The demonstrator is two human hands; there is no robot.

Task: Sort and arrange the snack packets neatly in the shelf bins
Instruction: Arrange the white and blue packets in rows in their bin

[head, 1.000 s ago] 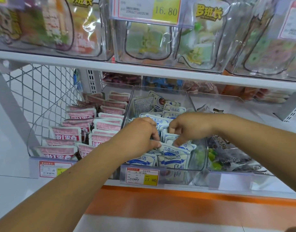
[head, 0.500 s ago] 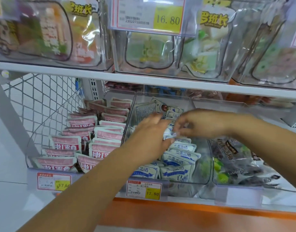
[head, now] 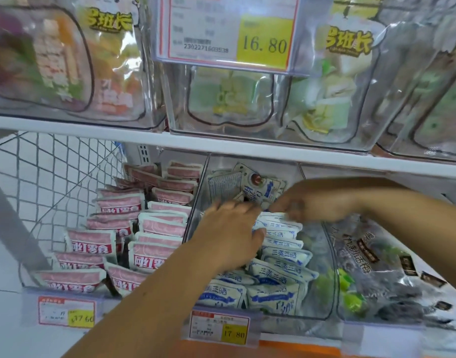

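Small white-and-blue snack packets (head: 281, 273) fill the middle clear bin (head: 322, 288) on the lower shelf, stacked in a row from front to back. My left hand (head: 232, 233) lies on the row's left side, fingers spread forward over the packets and thumb against one. My right hand (head: 309, 202) reaches in from the right with fingers curled, pinching the top edge of a white-and-blue packet (head: 278, 215) in the row. More of these packets (head: 250, 182) lean loosely at the bin's back.
Pink-and-white packets (head: 113, 244) stand in rows in the left bin. A right bin holds dark packets (head: 376, 262) with green pieces. Price tags (head: 219, 329) hang on the bin fronts. The upper shelf (head: 92, 130) carries clear bins of larger bags. Wire mesh (head: 49, 177) closes the left end.
Both hands have moved farther back along the row of white-and-blue packets. The view has moved closer to the shelf, and the front packets now stand uncovered.
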